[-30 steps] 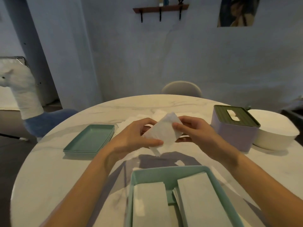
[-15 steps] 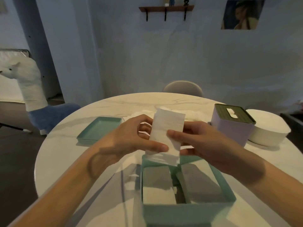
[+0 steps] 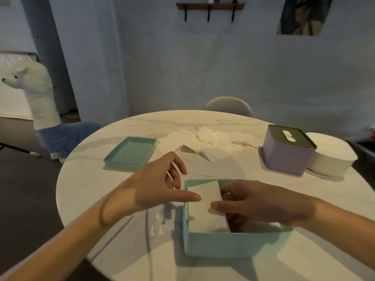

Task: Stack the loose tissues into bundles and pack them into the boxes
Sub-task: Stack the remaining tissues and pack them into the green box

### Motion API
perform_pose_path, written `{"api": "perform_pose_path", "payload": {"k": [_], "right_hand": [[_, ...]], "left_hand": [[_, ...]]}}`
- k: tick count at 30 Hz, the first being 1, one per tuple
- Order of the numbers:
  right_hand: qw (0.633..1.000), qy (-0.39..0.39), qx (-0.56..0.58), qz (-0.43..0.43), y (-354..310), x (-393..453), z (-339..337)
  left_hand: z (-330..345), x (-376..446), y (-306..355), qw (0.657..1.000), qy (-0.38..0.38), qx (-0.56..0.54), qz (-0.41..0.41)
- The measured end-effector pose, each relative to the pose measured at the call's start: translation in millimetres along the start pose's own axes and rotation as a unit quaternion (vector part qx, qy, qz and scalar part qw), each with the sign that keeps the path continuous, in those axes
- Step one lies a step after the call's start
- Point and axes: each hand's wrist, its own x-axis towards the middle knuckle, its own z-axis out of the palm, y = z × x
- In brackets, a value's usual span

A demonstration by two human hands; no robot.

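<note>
— What sort of place is shown?

— A home dining area is suggested: a round marble-topped table (image 3: 121,179) is set before a plastered wall, with a chair back (image 3: 228,105) tucked behind it.

— And what else?

— A wall shelf (image 3: 210,6), an unframed portrait print (image 3: 303,16) and a plush alpaca (image 3: 43,110) are seen.

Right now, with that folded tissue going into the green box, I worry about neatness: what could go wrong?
The tissue lies at a slant on the left stack in the green box, so it may settle skewed unless squared. The right hand reaches into the box beside it and could ruffle the stack beneath. The left hand touches only the tissue's edge with its thumb, so the sheet might slide.
</note>
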Motion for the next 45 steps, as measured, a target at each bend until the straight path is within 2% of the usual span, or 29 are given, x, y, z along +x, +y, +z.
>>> {"api": "perform_pose_path", "payload": {"k": [2,4,10,14,17,19,24,27,29,32,35,40,45], "right_hand": [[0.992,0.030,-0.126,0.012,-6.3,-4.1,-3.1],[0.984,0.041,-0.174,0.016,-9.3,-4.4,-5.0],[0.989,0.026,-0.143,-0.005,-3.7,5.3,-1.7],[0.990,0.028,-0.136,-0.012,-5.6,1.6,-19.9],[1.000,-0.003,-0.019,-0.021,-9.3,3.2,-38.4],[0.999,0.027,-0.019,-0.028,-9.8,14.0,-52.2],[0.969,0.182,-0.160,-0.054,11.2,94.4,-72.9],[0.953,0.202,-0.222,-0.034,32.7,149.8,-71.1],[0.948,0.210,-0.238,-0.026,43.1,177.0,-66.3],[0.939,0.246,-0.237,-0.034,58.3,208.1,-60.6],[0.930,0.277,-0.238,-0.048,71.6,227.5,-60.0],[0.899,0.298,-0.306,-0.093,83.6,234.1,-63.6],[0.876,0.394,-0.217,-0.176,104.0,216.1,-65.9]], "left_hand": [[2.0,-0.4,-1.9,1.000,-0.022,-0.001,-0.001],[3.0,-0.8,-2.7,0.999,-0.030,-0.014,0.002],[2.8,1.3,-5.6,0.998,-0.037,-0.038,0.024],[1.5,11.6,-9.5,0.999,-0.031,-0.044,-0.009],[1.5,32.3,-19.5,1.000,0.014,-0.022,-0.016],[4.5,51.3,-27.3,0.999,0.045,-0.018,-0.013],[27.5,113.1,-36.9,0.986,0.130,-0.102,-0.018],[42.6,155.5,-37.9,0.967,0.213,-0.130,-0.056],[54.2,174.1,-39.5,0.942,0.258,-0.200,-0.077],[70.0,190.8,-49.6,0.912,0.301,-0.271,-0.064],[72.0,195.4,-57.5,0.908,0.311,-0.280,-0.032],[72.7,202.1,-67.2,0.899,0.301,-0.315,-0.039],[72.7,203.7,-70.5,0.899,0.295,-0.323,-0.026]]}}
